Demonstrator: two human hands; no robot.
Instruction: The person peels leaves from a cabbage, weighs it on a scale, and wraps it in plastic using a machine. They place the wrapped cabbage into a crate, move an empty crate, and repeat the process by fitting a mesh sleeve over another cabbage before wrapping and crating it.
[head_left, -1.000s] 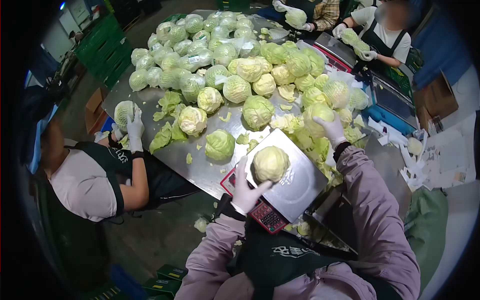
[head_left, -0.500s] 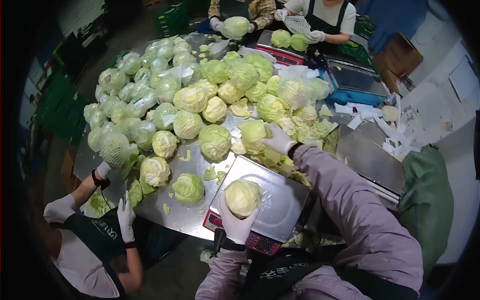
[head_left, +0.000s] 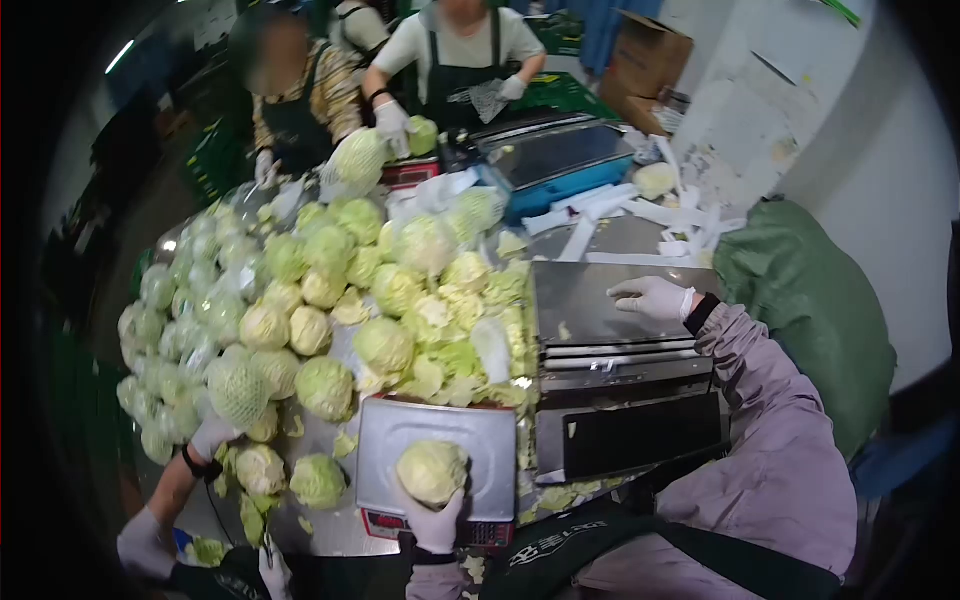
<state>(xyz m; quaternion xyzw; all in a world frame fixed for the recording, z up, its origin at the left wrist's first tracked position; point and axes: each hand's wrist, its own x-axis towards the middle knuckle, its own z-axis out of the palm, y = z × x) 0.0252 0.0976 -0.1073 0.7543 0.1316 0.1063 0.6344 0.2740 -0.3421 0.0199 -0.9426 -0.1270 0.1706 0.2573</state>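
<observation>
My gloved left hand (head_left: 436, 524) cups the near side of a pale green cabbage (head_left: 432, 472) on the metal plate of a red weighing scale (head_left: 377, 445). Its fingers curl against the cabbage, partly hidden by it. My right hand (head_left: 655, 300), also in a white glove, hangs over a flat metal machine top (head_left: 580, 285) on the right, holding nothing, with fingers stretched to the left. Loose cabbage leaves (head_left: 445, 362) are heaped just behind the scale, and a trimmed cabbage (head_left: 325, 388) lies to its left.
Cabbages in foam nets (head_left: 238, 388) and bags crowd the table's left side. A co-worker's gloved hand (head_left: 213, 434) touches one. Other people stand across the table near a blue machine (head_left: 560, 180). White strips (head_left: 600, 205) litter the back; a green sack (head_left: 800, 300) bulges at right.
My right hand has left the cabbage at the heap and moved right, over the machine top. My left hand stays on its cabbage. The view has swung right.
</observation>
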